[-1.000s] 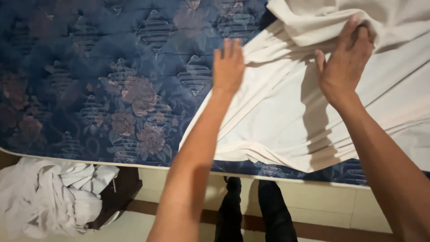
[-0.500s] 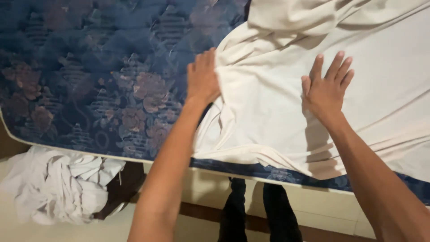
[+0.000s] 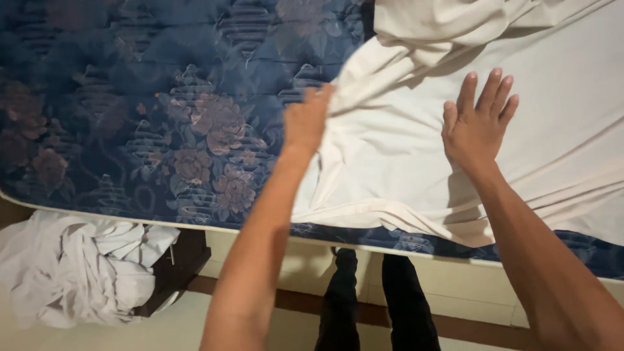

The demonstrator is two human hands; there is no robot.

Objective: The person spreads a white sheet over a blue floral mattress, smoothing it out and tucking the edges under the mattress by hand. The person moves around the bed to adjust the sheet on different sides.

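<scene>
Left hand (image 3: 307, 120): grip clenched on the edge of a cream bed sheet (image 3: 416, 162), fabric bunched into folds at the fingers. Right hand (image 3: 478, 127): grip released, palm laid flat on the sheet, fingers spread. The sheet is spread over the right part of a blue floral mattress (image 3: 149, 110), its lower edge near the mattress border. A heap of white linen (image 3: 78, 266) is seen on the floor at the lower left, against a dark piece of furniture (image 3: 179, 263). Dark trouser legs (image 3: 377, 302) are visible below the bed edge.
</scene>
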